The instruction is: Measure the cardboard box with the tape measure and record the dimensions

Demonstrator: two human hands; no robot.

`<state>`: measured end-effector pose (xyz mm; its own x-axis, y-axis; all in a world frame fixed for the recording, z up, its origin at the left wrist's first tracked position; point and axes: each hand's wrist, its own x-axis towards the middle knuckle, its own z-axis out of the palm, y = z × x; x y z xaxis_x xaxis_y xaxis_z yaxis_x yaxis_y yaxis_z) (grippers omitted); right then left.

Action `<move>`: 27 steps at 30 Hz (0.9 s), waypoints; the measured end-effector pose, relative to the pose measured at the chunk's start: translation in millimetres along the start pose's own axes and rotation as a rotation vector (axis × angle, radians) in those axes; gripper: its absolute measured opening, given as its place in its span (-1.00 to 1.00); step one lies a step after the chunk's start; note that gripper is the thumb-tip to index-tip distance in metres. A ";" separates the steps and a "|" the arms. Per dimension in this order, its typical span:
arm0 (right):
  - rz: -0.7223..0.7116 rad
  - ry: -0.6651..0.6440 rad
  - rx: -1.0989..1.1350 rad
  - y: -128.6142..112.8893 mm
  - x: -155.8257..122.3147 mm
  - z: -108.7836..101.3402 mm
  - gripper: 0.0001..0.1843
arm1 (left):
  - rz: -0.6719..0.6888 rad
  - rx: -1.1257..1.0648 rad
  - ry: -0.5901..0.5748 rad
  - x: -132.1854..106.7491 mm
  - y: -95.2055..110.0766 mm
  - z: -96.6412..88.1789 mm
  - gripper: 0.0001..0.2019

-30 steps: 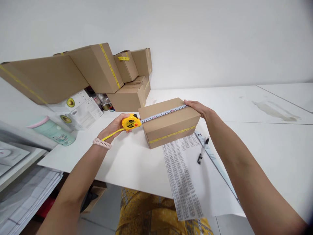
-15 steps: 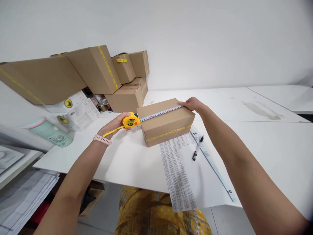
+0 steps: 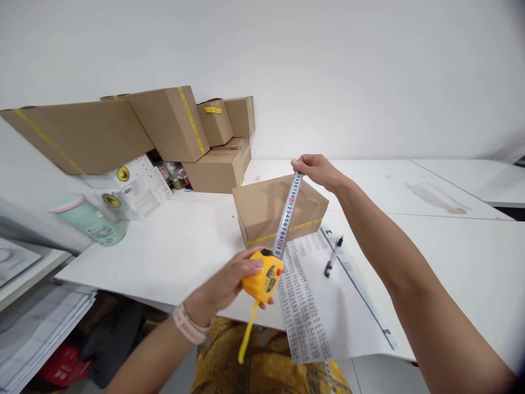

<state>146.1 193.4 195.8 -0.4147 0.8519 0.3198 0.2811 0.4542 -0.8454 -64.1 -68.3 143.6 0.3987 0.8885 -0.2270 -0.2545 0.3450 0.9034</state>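
The box (image 3: 258, 210) sits on the counter (image 3: 176, 251). The paper (image 3: 315, 306) lies before it, with the pen (image 3: 333, 256) on top. A pile of boxes (image 3: 172, 131) stands behind, left.

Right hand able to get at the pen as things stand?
Likely yes on reach, but not freely: the right hand pinches the end of the tape above the box. The pen lies uncovered on the printed sheet beside the box, below that forearm; nothing blocks it.

Pale pink watch strap (image 3: 186, 324) by the left hand (image 3: 229, 282), bare forearms (image 3: 410, 284), yellow patterned garment (image 3: 266, 368)
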 end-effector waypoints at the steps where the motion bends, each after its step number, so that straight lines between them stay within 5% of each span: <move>1: -0.007 -0.023 -0.014 1.6 2.3 5.0 -0.48 | 0.024 -0.066 0.018 4.6 -13.1 9.2 -0.48; 4: 0.028 0.020 -0.128 13.8 8.4 14.1 -0.43 | 0.104 -0.179 0.099 23.6 -33.6 28.4 -0.48; 7: 0.217 0.120 -0.385 32.2 7.5 13.1 -0.41 | 0.153 -0.237 0.206 41.9 -28.9 34.6 -0.46; 11: 0.427 -0.049 -0.552 50.1 -2.8 8.6 -0.21 | 0.132 -0.291 0.281 55.3 -10.8 30.8 -0.52; 15: 0.463 -0.123 -0.708 47.1 -13.4 13.1 -0.16 | 0.121 -0.314 0.283 59.6 -2.0 27.7 -0.60; 20: 0.259 -0.024 -0.886 29.2 -17.1 24.9 -0.36 | 0.126 -0.295 0.283 61.2 -2.3 29.9 -0.60; 24: -0.022 -0.134 -0.610 20.0 -4.1 37.2 -0.39 | 0.127 -0.280 0.307 63.5 -3.4 33.9 -0.59; 27: -0.004 -0.222 -0.493 20.9 11.7 48.7 -0.38 | 0.129 -0.261 0.311 65.5 -3.0 37.0 -0.56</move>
<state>104.9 200.2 161.0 -0.5746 0.7986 0.1788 0.6300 0.5711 -0.5263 -4.6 -22.3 139.4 0.0744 0.9645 -0.2535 -0.5155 0.2548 0.8181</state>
